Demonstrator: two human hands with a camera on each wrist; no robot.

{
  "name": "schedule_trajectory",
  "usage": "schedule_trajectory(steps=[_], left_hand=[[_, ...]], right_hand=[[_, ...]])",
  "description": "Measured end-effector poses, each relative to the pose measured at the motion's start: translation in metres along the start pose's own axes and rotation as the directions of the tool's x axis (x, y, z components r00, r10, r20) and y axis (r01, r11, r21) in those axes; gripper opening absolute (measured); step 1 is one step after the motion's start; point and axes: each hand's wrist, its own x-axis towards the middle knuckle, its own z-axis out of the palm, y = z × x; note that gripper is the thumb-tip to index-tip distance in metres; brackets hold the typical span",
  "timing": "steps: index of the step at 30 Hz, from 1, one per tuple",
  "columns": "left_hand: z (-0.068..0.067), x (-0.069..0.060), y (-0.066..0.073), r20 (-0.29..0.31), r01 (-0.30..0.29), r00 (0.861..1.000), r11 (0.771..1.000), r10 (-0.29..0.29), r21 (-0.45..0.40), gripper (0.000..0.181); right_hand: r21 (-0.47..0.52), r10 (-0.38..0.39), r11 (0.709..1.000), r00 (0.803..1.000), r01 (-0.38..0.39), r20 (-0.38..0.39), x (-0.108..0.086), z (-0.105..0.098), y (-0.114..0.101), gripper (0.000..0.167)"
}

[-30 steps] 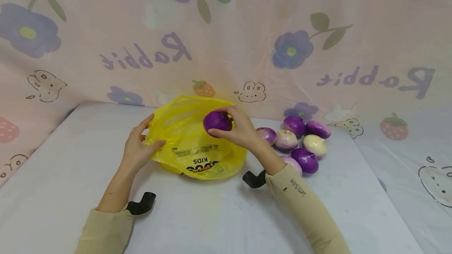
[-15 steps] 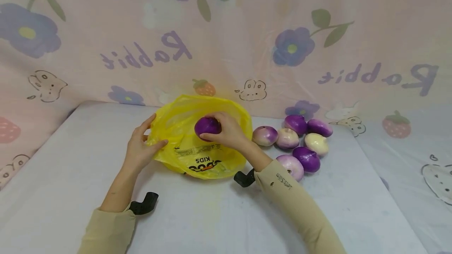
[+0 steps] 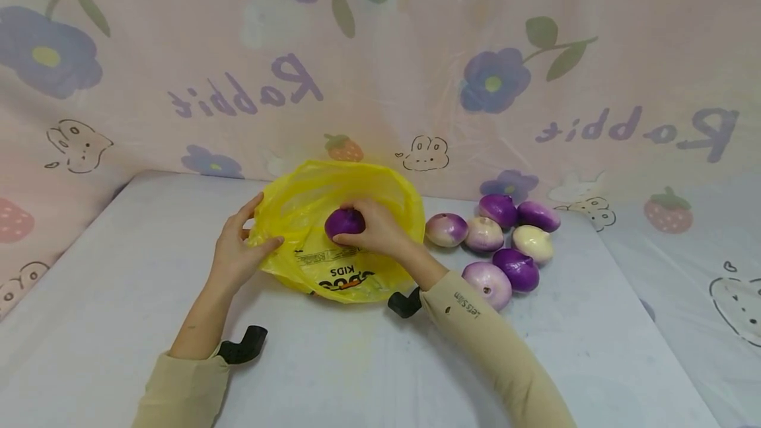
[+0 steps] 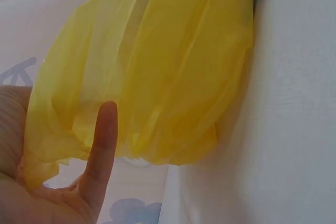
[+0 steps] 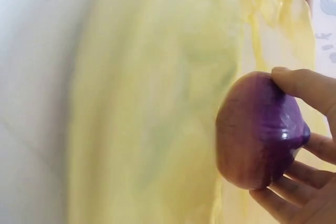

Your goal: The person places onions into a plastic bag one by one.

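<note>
A yellow plastic bag (image 3: 380,283) with printed lettering lies on the white table, its mouth facing up and wide. My left hand (image 3: 234,246) holds its left rim, the thumb lying on the inner side. In the left wrist view, the thin film (image 4: 157,77) passes into that hand beside one straight finger. My right hand (image 3: 377,230) grips a purple onion (image 3: 345,224) within the bag's mouth. Up close in the right wrist view, this onion (image 5: 257,135) is glossy, and its pointed tip faces the palm; fingers and thumb surround it.
Right of the bag several more onions sit in a loose group, among them a dark purple one (image 3: 516,271), a pale one (image 3: 532,244) and a pinkish one (image 3: 487,285). Behind the table (image 3: 333,375) hangs a printed curtain (image 3: 380,71).
My right hand has moved left and a little down with the purple onion, deeper into the bag's mouth. The left hand has barely shifted on the rim.
</note>
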Motion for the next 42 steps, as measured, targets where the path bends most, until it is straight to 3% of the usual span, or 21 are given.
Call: schedule_trajectory(steps=[16,23,30,42], left_hand=[[0.001,0.001,0.002,0.014,0.023,1.0,1.0,-0.023,0.004,0.083],[-0.001,0.0,-0.001,0.003,0.015,1.0,1.0,-0.015,0.02,0.082],[0.002,0.0,0.0,-0.001,0.023,1.0,1.0,-0.023,0.017,0.082],[-0.001,0.0,0.001,0.007,0.021,1.0,0.999,-0.022,0.028,0.083]], right_hand=[[-0.052,-0.003,0.999,1.0,0.004,0.017,-0.004,0.0,0.002,0.061],[0.012,-0.023,1.0,0.999,0.023,-0.029,-0.012,-0.004,0.0,0.057],[0.137,0.013,0.991,0.999,-0.005,-0.051,-0.02,-0.008,0.003,0.056],[0.214,-0.052,0.973,0.987,0.084,-0.149,-0.033,-0.018,0.005,0.051]])
